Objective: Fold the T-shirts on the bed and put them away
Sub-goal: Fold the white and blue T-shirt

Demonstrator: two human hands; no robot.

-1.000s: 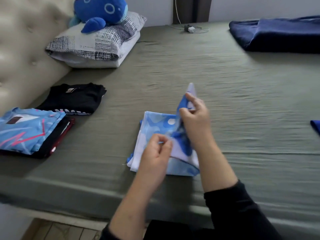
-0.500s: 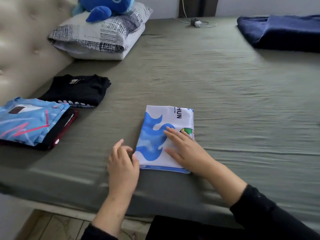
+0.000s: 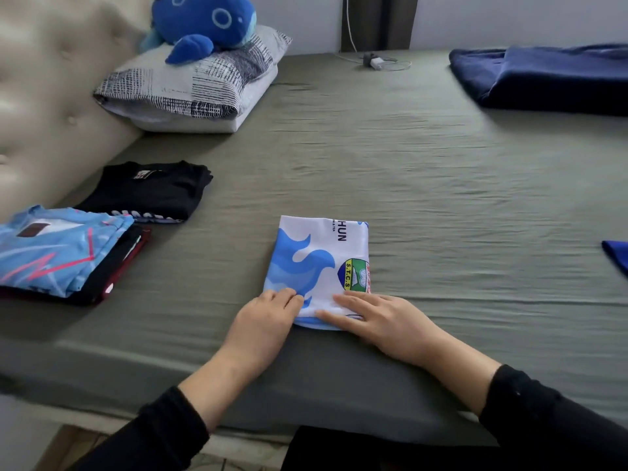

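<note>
Now both hands lie flat: left hand point(image 3: 268, 309) and right hand point(image 3: 377, 317) seemingly pressing folded T-shirt point(image 3: 316, 260).

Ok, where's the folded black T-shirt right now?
In the head view, the black T-shirt lies on the left of the bed, beside the headboard, between the pillow and the stack of folded shirts.

Soft, even daylight, moderately bright; no glare, only faint shadows under the pillow point(image 3: 190, 93) and the shirt stack point(image 3: 68, 256) at left. Wide-angle distortion: bed point(image 3: 441, 185) edge and headboard point(image 3: 51, 96) bow twd frame edges. Centre fairly sharp; navy blanket point(image 3: 550, 76) and corners slightly soft, mild compression smear.
</note>
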